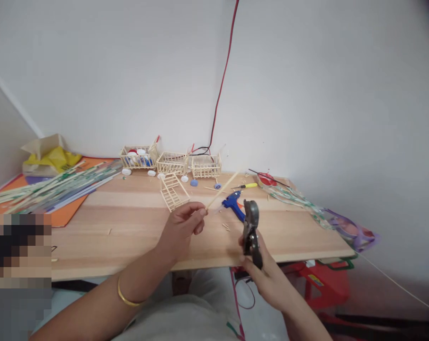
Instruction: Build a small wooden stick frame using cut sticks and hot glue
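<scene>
My left hand (182,229) pinches one end of a thin wooden stick (224,187), which slants up and to the right over the table. My right hand (267,279) is wrapped round a dark metal hand cutter (251,222), held upright just past the table's front edge. Whether its jaws are apart does not show clearly. Behind the cutter lies a blue glue gun (233,202). A slatted frame of sticks (172,190) rests beyond my left hand. Several short stick pieces (226,227) are scattered between my hands.
Three small stick carts with round wheels, a left one (138,158), a middle one (172,163) and a right one (206,166), line the wall. Stick bundles (68,184) lie left on orange sheets (70,215). A yellow-handled tool (249,185) and wrapped sticks (296,199) lie right.
</scene>
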A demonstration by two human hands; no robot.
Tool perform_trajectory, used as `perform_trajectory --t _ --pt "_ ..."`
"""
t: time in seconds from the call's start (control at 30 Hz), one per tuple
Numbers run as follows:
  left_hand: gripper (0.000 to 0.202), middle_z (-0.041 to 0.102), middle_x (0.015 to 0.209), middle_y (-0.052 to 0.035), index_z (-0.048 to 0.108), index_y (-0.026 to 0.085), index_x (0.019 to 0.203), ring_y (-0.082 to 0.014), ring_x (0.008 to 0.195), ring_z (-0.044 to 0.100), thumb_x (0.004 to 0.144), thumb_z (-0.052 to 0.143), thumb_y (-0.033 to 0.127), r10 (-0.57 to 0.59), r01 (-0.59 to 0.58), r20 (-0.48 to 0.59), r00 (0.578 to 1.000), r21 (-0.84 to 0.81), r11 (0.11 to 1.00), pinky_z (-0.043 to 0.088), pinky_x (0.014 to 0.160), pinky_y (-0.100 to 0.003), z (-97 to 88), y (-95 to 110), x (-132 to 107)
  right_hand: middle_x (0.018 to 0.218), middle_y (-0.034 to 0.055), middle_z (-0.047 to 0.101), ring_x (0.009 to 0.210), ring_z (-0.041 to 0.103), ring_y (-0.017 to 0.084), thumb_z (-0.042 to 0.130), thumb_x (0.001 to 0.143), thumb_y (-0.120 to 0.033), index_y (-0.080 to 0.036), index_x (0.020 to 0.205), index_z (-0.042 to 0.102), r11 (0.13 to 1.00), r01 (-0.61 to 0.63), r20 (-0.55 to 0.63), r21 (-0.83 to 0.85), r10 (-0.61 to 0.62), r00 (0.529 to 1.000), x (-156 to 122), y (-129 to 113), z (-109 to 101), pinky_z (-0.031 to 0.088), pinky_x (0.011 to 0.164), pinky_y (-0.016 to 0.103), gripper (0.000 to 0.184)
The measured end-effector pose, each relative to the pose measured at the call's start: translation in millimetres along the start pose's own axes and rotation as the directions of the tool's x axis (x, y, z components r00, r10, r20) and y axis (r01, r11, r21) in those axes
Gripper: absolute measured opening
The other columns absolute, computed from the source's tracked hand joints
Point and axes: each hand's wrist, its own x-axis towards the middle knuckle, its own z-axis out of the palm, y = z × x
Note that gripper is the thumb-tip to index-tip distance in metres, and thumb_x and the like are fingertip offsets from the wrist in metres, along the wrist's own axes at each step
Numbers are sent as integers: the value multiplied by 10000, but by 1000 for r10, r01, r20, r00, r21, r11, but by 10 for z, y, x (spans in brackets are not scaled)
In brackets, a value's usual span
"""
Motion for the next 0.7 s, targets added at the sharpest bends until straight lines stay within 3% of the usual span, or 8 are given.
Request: perform_trajectory --t 0.1,0.17,0.43,0.57,0.7 --pt "125 453 546 56 632 156 774 -35 427 368 734 688 261 14 -13 36 999 -31 999 248 440 -200 32 -6 -17 1334 114 399 1248 366 250 466 873 -294 -245 1412 211 967 106 -4 -231 -110 994 16 -36 -112 290 1063 467 599" --pt "111 477 643 35 637 152 763 -29 454 387 748 677 255 41 -40 68 997 -25 999 267 451 -206 58 -22 -30 1321 127 394 1239 365 256 445 882 -269 -240 1416 190 943 148 22 -298 -149 989 47 -83 -133 303 1053 482 593" --pt "123 491 875 -13 646 157 798 -32 532 413 785 644 279 87 -94 135 987 45 995 319 500 -217 43 -75 -30 1238 144 428 1144 412 281 463 868 -229 -230 1415 188 887 190 84 -421 -171 982 145 -178 -95 366 979 509 613" --pt "119 489 878 -12 646 157 785 -33 536 415 787 642 276 88 -98 127 988 69 993 321 510 -221 15 -67 -22 1243 144 405 1150 395 288 481 842 -193 -240 1416 187 859 201 87 -470 -182 979 146 -146 -70 367 968 515 647" --pt "153 519 789 -3 646 160 793 -47 537 416 758 672 308 25 -31 117 993 48 998 313 503 -215 1 -75 -24 1228 139 407 1137 406 291 493 815 -164 -259 1414 206 845 226 80 -485 -214 974 136 -152 -35 379 952 518 670"
